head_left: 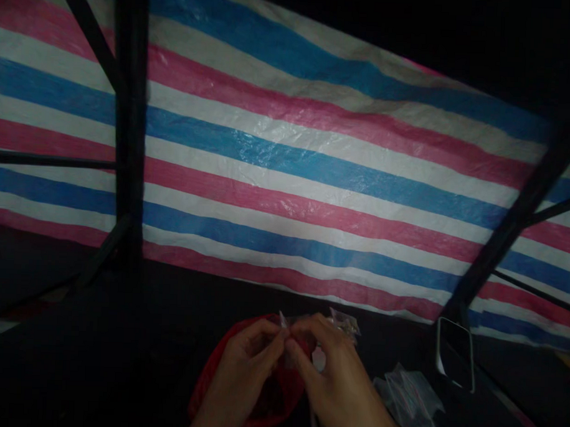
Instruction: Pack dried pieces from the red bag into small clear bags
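Note:
Over a red plastic bag point(212, 374) with its mouth spread wide, my left hand point(244, 374) and my right hand point(334, 368) meet fingertip to fingertip. Both are closed in a pinch on a small clear plastic bag point(283, 320), whose corner sticks up between them. Most of this bag is hidden by my fingers, and its contents cannot be made out. Just beyond my right hand lies another small clear bag point(345, 321) with something small inside. The inside of the red bag is dark, so what it holds is unclear.
To the right lies a loose pile of clear zip bags point(413, 397). Beyond them a phone point(454, 355) rests near a dark slanted post point(499, 246). A striped plastic sheet point(286, 176) hangs behind the dark surface, with a dark upright post point(130, 127) at the left.

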Demonstrator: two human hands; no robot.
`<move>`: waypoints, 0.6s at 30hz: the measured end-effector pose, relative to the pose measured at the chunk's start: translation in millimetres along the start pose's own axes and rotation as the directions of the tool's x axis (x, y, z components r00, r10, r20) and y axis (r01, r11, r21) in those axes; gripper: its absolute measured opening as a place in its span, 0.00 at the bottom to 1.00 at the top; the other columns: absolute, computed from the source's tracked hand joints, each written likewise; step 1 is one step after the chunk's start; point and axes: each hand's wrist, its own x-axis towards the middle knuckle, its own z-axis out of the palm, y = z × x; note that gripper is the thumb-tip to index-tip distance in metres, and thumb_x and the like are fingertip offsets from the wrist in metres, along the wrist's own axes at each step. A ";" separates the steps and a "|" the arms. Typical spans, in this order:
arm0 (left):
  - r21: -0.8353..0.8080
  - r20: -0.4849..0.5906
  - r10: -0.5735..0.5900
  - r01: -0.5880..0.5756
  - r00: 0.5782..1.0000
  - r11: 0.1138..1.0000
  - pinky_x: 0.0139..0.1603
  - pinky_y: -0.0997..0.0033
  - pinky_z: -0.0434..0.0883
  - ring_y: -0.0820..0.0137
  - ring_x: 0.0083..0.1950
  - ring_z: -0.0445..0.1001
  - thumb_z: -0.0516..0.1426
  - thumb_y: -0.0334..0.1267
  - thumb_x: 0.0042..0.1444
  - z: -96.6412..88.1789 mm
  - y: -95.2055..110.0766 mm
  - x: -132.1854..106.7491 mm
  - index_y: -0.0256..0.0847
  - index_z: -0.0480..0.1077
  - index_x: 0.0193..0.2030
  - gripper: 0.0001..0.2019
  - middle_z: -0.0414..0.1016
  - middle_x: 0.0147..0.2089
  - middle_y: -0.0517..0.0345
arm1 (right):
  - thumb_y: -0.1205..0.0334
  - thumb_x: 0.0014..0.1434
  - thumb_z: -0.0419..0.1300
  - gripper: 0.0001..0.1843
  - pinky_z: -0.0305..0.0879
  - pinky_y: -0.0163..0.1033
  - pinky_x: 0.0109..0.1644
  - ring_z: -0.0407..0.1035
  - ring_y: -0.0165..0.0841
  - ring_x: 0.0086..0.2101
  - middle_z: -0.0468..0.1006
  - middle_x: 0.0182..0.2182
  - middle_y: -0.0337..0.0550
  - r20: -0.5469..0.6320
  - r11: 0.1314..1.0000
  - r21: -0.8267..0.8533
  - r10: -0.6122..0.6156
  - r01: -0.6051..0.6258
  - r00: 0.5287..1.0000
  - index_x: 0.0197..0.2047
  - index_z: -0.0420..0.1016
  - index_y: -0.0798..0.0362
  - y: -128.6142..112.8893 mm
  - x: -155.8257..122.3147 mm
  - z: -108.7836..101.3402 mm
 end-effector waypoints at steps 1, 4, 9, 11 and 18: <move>0.000 -0.002 0.002 -0.002 1.000 1.000 0.30 0.73 0.63 0.72 0.28 0.65 0.64 0.58 0.51 -1.7 -0.5 1.1 0.42 0.74 0.31 0.19 0.71 0.27 0.64 | 0.64 0.66 0.63 0.06 0.68 0.39 0.44 0.75 0.36 0.38 0.82 0.36 0.42 0.039 0.993 0.079 0.080 -0.083 0.996 0.38 0.82 0.50 -2.3 2.6 3.4; 0.026 0.004 0.016 -0.016 1.000 1.000 0.28 0.73 0.61 0.73 0.27 0.63 0.64 0.60 0.52 -5.7 0.7 1.7 0.42 0.72 0.30 0.21 0.67 0.26 0.66 | 0.61 0.65 0.62 0.09 0.64 0.35 0.34 0.72 0.32 0.30 0.80 0.29 0.38 0.151 0.925 0.274 0.228 -0.262 0.962 0.34 0.82 0.51 -6.0 9.4 9.7; 0.114 0.047 0.057 -0.062 0.997 0.992 0.38 0.70 0.67 0.68 0.34 0.70 0.60 0.60 0.58 -4.7 8.2 -4.9 0.43 0.72 0.31 0.21 0.71 0.30 0.63 | 0.61 0.60 0.60 0.10 0.60 0.34 0.31 0.66 0.30 0.26 0.73 0.23 0.34 0.152 0.871 0.377 0.277 -0.315 0.949 0.27 0.76 0.52 -3.0 12.9 14.8; 0.162 0.042 0.053 -0.059 0.998 0.985 0.43 0.68 0.68 0.65 0.38 0.72 0.57 0.58 0.61 -2.3 9.6 -7.6 0.44 0.72 0.34 0.19 0.74 0.34 0.61 | 0.62 0.55 0.61 0.09 0.59 0.34 0.31 0.64 0.30 0.25 0.71 0.22 0.33 0.019 0.894 0.342 0.303 -0.291 0.953 0.24 0.72 0.51 1.4 12.8 17.2; 0.278 -0.051 0.075 -0.058 0.996 0.959 0.41 0.66 0.66 0.65 0.37 0.70 0.56 0.52 0.63 -5.1 5.5 -6.0 0.47 0.66 0.30 0.15 0.71 0.32 0.62 | 0.43 0.58 0.64 0.18 0.66 0.39 0.34 0.71 0.36 0.29 0.78 0.27 0.41 -0.133 0.887 0.382 0.330 -0.259 0.935 0.29 0.76 0.49 15.1 3.0 25.9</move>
